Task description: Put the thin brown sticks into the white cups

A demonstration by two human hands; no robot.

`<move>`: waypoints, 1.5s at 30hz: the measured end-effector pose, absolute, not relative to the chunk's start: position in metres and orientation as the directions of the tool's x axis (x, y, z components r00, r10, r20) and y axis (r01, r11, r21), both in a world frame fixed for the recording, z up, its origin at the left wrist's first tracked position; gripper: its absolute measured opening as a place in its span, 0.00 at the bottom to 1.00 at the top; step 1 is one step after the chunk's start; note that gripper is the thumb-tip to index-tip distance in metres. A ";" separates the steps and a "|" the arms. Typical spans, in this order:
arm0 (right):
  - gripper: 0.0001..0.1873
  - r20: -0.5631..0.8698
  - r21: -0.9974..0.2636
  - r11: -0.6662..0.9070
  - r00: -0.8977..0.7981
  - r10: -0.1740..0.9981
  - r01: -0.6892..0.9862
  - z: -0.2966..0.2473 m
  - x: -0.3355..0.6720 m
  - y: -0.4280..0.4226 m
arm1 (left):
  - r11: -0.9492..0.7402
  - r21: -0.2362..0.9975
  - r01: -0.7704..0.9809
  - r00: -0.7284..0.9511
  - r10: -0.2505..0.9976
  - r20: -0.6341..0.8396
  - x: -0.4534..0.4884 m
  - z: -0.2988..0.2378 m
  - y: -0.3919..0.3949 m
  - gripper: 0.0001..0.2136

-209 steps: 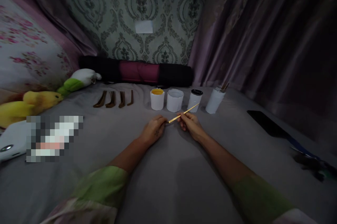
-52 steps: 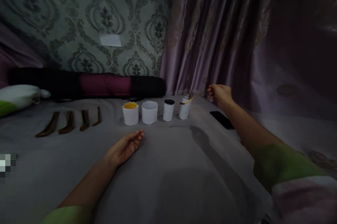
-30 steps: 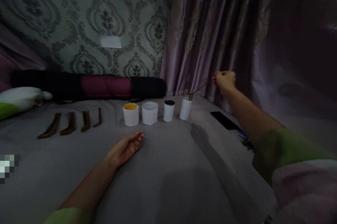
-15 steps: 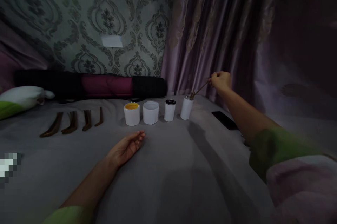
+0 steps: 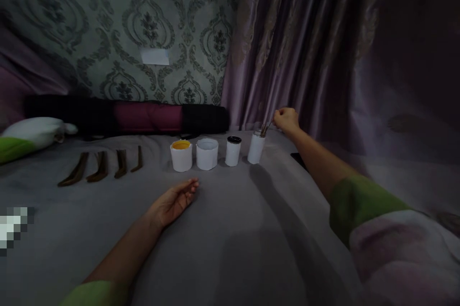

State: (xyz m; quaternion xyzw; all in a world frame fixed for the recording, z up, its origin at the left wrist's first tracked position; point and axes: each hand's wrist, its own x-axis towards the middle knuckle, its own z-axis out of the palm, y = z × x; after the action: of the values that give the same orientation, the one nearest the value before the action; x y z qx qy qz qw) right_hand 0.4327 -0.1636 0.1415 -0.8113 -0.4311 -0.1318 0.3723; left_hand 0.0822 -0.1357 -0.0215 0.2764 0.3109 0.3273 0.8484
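Right hand [image 5: 286, 119] raised by curtain [image 5: 323, 56], fingers pinched on upper end of thin stick [image 5: 268, 127]. Stick's lower end inside tall white jar [image 5: 256, 150], among other sticks standing there. Jar at right end of row of four on grey sheet [image 5: 230, 239]. Leftward: black-topped cup [image 5: 233, 153], white cup [image 5: 207, 156] with pale contents, yellow-filled cup [image 5: 181, 158]. Left hand [image 5: 174, 200] lying on sheet near yellow-filled cup, fingers loosely spread, holding nothing. Four brown curved pieces [image 5: 100, 170] further left.

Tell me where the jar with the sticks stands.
In the head view, the jar stands rightmost in the line on the grey sheet, beside the black-topped pot; the right hand grips a stick in it.
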 end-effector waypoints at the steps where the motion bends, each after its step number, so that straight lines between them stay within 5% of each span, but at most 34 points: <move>1: 0.16 0.520 -0.504 -0.353 0.603 0.605 0.788 0.139 0.431 -0.163 | 0.633 0.673 -0.383 0.595 0.726 -0.344 0.082 -0.021 -0.136 0.05; 27: 0.07 0.362 -0.730 -0.257 0.678 0.640 0.633 0.109 0.424 -0.158 | 0.643 0.662 -0.385 0.597 0.720 -0.353 0.082 -0.020 -0.138 0.05; 45: 0.07 0.337 -0.716 -0.301 0.689 0.642 0.630 0.096 0.436 -0.157 | 0.640 0.670 -0.377 0.576 0.729 -0.371 0.083 -0.014 -0.141 0.05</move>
State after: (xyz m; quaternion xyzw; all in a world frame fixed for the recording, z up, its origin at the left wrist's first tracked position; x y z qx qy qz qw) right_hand 0.4363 -0.1570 0.0957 -0.8064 -0.3944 0.0068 0.4406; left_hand 0.0831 -0.1412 -0.0141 0.2706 0.3244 0.3271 0.8453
